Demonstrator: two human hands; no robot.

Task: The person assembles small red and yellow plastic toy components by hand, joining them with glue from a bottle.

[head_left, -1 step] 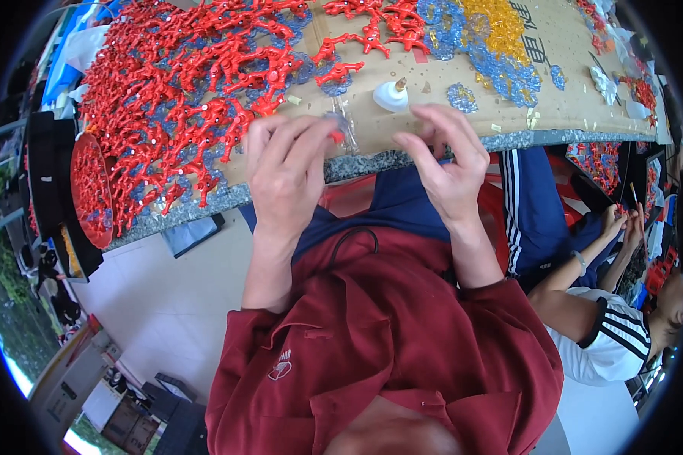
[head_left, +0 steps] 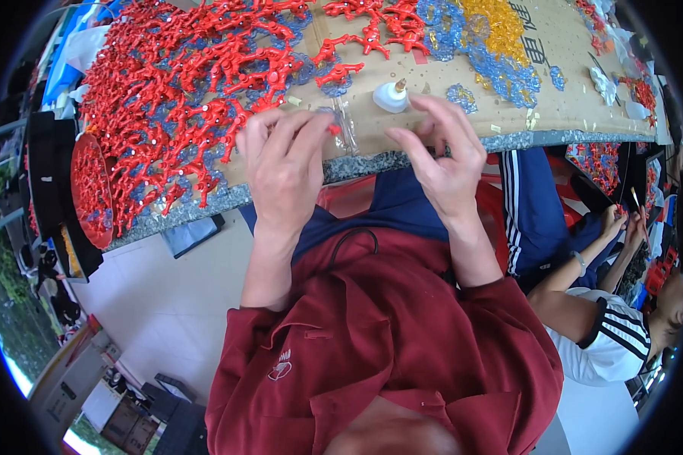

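My left hand [head_left: 284, 163] is raised over the table's near edge, fingers bent and closed on a small red plastic piece [head_left: 334, 130]. A bluish clear bit seems to sit against that piece, partly hidden by the fingertips. To the right, my right hand [head_left: 448, 155] holds nothing that I can see; its thumb and fingers are apart. Just beyond its fingertips stands a small white squeeze bottle [head_left: 391, 97] with a brownish tip. Many red plastic toy figures [head_left: 235, 68] lie left of and beyond my left hand, several on clear blue discs [head_left: 303, 70].
Cardboard [head_left: 569, 91] covers the stone-edged table [head_left: 372, 163]. Clear blue pieces [head_left: 508, 80] and yellow pieces [head_left: 497, 30] are heaped at the far right. A red tray [head_left: 91, 189] of red parts sits at the left edge. Another person [head_left: 599, 326] works on the right.
My right hand has shifted slightly left and away from me, nearer the bottle. My left hand has moved only a little, still holding the red piece.
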